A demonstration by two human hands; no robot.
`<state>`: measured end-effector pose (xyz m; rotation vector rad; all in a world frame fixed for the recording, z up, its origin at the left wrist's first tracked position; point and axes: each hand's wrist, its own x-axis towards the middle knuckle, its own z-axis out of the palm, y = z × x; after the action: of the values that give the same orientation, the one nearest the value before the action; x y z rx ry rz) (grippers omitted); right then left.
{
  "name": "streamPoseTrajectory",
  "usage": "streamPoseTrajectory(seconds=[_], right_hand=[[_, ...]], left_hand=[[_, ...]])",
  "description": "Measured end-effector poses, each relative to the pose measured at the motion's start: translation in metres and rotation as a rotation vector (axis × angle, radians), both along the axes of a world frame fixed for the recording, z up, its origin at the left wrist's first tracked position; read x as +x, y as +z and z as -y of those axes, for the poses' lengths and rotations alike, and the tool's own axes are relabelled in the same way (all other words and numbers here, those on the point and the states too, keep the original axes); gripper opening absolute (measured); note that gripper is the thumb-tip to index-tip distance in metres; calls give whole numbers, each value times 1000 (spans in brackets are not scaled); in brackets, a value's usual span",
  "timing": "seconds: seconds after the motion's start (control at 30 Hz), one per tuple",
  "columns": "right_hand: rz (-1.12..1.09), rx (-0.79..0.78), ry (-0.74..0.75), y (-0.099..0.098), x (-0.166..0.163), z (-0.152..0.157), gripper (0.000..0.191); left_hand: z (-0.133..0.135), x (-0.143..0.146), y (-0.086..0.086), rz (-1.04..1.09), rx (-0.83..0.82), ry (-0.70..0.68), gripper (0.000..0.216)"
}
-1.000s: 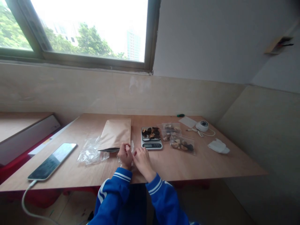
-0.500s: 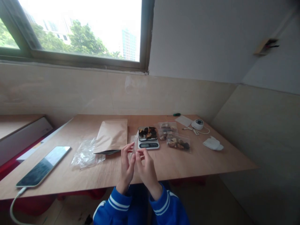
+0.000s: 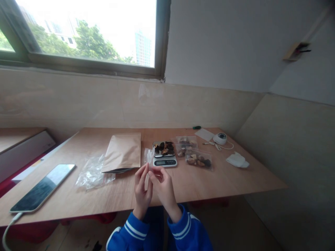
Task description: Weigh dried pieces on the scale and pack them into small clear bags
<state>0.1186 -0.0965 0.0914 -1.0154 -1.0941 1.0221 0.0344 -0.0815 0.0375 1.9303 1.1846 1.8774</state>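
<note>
Both my left hand (image 3: 143,188) and my right hand (image 3: 162,184) pinch a small clear plastic bag (image 3: 149,156) between thumb and fingers, just in front of the scale. Part of the bag is hidden behind my fingers. The kitchen scale (image 3: 165,161) is white with a small display. On its dark tray lie dried dark and yellowish pieces (image 3: 164,148), perhaps dried mushrooms. Right of the scale rest two filled zip bags, one nearer (image 3: 199,159) and one behind it (image 3: 184,143), holding brownish dried pieces.
A brown kraft pouch (image 3: 123,151) lies left of the scale, beside crumpled clear plastic bags (image 3: 91,174). A phone (image 3: 43,188) with a cable is at the left front. At right are a white round device (image 3: 220,138), a crumpled white tissue (image 3: 237,160) and a green-handled tool (image 3: 196,128).
My hands have come closer together, fingertips now meeting at the bag's edge. The bag stands out more above my fingers. The view has shifted slightly.
</note>
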Motion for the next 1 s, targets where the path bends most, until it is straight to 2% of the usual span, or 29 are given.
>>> streamPoseTrajectory(seconds=[0.13, 0.27, 0.47, 0.53, 0.67, 0.73, 0.83, 0.9, 1.0], right_hand=[[44, -21, -39, 1, 11, -8, 24], [20, -49, 13, 1, 25, -17, 27], [8, -32, 51, -8, 35, -28, 41], [9, -21, 38, -13, 40, -33, 42], [32, -40, -108, -19, 66, -51, 40], [155, -15, -113, -22, 84, -66, 38], [518, 112, -104, -29, 111, -92, 36], [776, 180, -98, -34, 126, -111, 42], [1031, 152, -10, -41, 140, -136, 54]], left_hand=[[-8, 0, 1, 7, 1, 34, 31], [-13, -4, 11, -17, -7, -19, 5], [-24, -14, 20, -165, 108, -42, 4], [-31, -17, 17, -168, 147, 11, 3], [-50, -22, 8, -59, 171, 230, 5], [-57, -21, 1, -91, 190, 239, 6], [-63, -19, -11, -132, 197, 216, 6], [-64, -18, -20, -132, 176, 229, 9], [-65, -18, -29, -138, 174, 287, 12]])
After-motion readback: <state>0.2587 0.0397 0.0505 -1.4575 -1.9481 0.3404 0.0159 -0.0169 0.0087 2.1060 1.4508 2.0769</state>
